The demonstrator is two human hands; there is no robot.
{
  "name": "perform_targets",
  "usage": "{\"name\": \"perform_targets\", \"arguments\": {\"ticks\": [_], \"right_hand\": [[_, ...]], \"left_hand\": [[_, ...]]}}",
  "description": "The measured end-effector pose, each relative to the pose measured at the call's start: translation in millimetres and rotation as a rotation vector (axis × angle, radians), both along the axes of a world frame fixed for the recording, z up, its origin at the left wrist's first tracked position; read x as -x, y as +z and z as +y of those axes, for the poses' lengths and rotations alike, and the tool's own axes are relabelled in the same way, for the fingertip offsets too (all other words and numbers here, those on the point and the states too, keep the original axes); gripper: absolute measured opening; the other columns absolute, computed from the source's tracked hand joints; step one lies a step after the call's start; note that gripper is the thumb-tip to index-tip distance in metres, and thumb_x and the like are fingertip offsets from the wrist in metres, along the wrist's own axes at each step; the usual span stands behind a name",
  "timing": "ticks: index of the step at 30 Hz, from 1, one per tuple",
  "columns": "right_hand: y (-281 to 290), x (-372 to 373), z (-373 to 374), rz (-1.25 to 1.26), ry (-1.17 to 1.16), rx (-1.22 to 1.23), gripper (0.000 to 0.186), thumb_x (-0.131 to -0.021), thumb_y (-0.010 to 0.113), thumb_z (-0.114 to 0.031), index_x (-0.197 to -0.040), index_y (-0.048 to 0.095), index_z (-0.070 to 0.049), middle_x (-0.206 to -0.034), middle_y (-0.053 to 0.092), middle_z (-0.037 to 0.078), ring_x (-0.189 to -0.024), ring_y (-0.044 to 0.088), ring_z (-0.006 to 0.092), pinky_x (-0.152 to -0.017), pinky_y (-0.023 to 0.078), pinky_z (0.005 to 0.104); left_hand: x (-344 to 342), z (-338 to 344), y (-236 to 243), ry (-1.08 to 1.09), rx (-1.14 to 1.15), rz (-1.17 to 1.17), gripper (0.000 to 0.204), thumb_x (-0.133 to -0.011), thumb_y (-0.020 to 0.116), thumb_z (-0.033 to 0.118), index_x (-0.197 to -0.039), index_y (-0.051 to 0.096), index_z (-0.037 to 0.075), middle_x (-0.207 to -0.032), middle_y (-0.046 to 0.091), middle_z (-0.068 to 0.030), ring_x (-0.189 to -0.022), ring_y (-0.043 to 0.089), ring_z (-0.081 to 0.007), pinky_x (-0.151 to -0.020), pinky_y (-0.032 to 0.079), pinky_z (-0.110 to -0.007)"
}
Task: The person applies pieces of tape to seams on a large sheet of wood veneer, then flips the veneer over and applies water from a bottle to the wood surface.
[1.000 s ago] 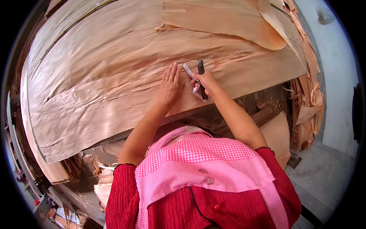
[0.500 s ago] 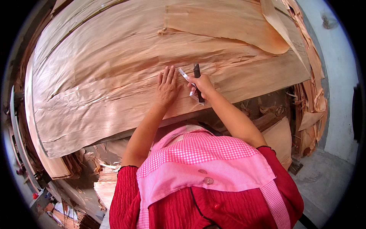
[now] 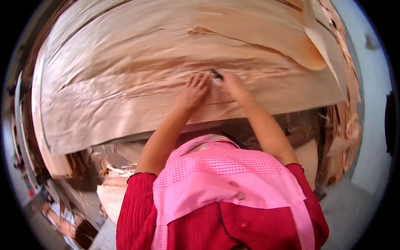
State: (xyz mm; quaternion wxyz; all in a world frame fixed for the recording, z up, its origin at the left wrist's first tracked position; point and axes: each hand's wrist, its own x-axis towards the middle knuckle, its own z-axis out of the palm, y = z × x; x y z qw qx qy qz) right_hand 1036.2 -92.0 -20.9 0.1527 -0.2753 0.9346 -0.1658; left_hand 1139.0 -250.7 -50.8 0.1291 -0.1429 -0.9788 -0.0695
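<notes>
My left hand [image 3: 195, 92] lies flat on a large, wrinkled sheet of wood veneer [image 3: 121, 110], its fingers stretched out and pointing away from me. Just to its right, my right hand [image 3: 232, 85] is closed around a slim, black, knife-like tool [image 3: 216, 74], whose end shows beyond the fingers, close to the veneer. A small white patch [image 3: 217, 81], seemingly part of a white strip, shows by the grip. Motion blurs both hands, and most of the tool is hidden. Creases and splits in the veneer run left to right near my fingertips.
A darker orange veneer piece [image 3: 262, 39] with a curled edge lies on the far right of the sheet. Torn veneer strips [image 3: 352, 112] hang at the right, near a pale wall [image 3: 377, 79]. Scraps and stacked veneer [image 3: 113, 189] lie below the near edge.
Both hands have shifted slightly right in the view, and the gap between them has narrowed. The black tool and white strip, plainly visible before, are now mostly covered. The whole view has tilted a little.
</notes>
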Motion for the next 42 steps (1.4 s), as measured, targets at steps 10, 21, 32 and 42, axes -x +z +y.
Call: {"name": "perform_targets", "arguments": {"ticks": [10, 21, 32, 42], "right_hand": [[141, -35, 39, -0.784, 0.061, 0.589, 0.007, -0.079, 0.061, -0.007, -0.085, 0.061, -0.003, -0.078, 0.062, 0.002, -0.07, 0.055, 0.01, -0.063, 0.046, 0.0269], [82, -143, -77, -1.157, -0.083, 0.643, 0.026, -0.085, 0.055, -0.009, -0.109, 0.055, 0.0, -0.072, 0.061, 0.007, -0.059, 0.057, 0.0112, -0.057, 0.046, 0.0251], [-8, -169, -249, -0.72, -0.556, 0.798, 0.024, -0.078, 0.06, -0.003, -0.097, 0.047, 0.0, -0.07, 0.059, 0.009, -0.056, 0.057, 0.0138, -0.051, 0.045, 0.0254], [9, -177, -257, -0.832, -0.586, 0.412, 0.01, -0.076, 0.063, -0.006, -0.077, 0.057, 0.003, -0.066, 0.062, 0.011, -0.053, 0.06, 0.0158, -0.048, 0.047, 0.0265]], "left_hand": [[-54, -51, 29, -0.116, -0.405, -0.037, 0.052, -0.079, 0.06, 0.021, -0.127, 0.042, 0.013, -0.137, 0.034, -0.01, -0.128, 0.03, -0.0282, -0.105, 0.02, -0.047], [-124, -210, 2, 0.154, -0.209, 0.062, 0.04, -0.078, 0.057, 0.018, -0.116, 0.052, 0.008, -0.131, 0.042, -0.0058, -0.124, 0.035, -0.0275, -0.102, 0.028, -0.042], [-131, -245, 6, 0.064, -0.673, -0.082, 0.042, -0.078, 0.053, 0.003, -0.12, 0.049, 0.004, -0.129, 0.044, -0.0131, -0.111, 0.048, -0.0289, -0.091, 0.042, -0.037], [-144, -255, 8, -0.044, -0.217, -0.032, 0.041, -0.078, 0.056, 0.022, -0.118, 0.053, 0.013, -0.128, 0.047, -0.0027, -0.126, 0.034, -0.0264, -0.104, 0.023, -0.045]]}}
